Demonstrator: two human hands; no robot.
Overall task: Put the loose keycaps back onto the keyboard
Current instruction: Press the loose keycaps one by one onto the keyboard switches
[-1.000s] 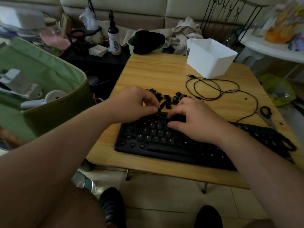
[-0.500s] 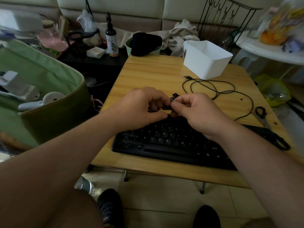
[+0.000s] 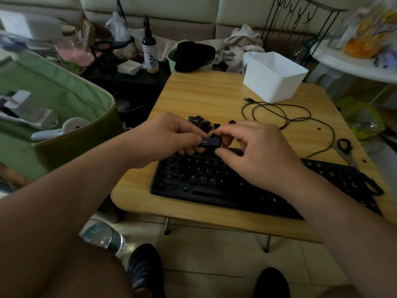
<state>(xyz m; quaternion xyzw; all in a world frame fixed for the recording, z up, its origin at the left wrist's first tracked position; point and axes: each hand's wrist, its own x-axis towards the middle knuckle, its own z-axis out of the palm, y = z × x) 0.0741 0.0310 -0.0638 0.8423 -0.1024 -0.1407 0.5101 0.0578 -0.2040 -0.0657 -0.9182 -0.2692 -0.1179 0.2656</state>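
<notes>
Both our hands, left hand point(image 3: 165, 136) and right hand point(image 3: 255, 155), pinch one wide keycap point(image 3: 211, 142) above the keyboard's point(image 3: 214, 181) far edge. Loose keycaps point(image 3: 204, 123) lie mid-desk point(image 3: 204, 95); cable point(image 3: 279, 112), white bin point(image 3: 277, 80) and scissors point(image 3: 345, 149) sit rightward.

I see a low wooden table point(image 3: 214, 97) with rounded corners, centre to right of frame, on thin metal legs over a tiled floor. Lying on it: a black keyboard point(image 3: 214, 181) along the near edge, running off toward the lower right; a scatter of loose keycaps point(image 3: 198, 122) just beyond the keyboard, mid-frame; a white plastic bin point(image 3: 275, 78) at the far right corner; a black cable point(image 3: 285, 117) looped in front of the bin and trailing right toward the keyboard; scissors point(image 3: 345, 149) near the right edge. A few tiny dark bits sit near the scissors; I cannot tell what they are.
</notes>
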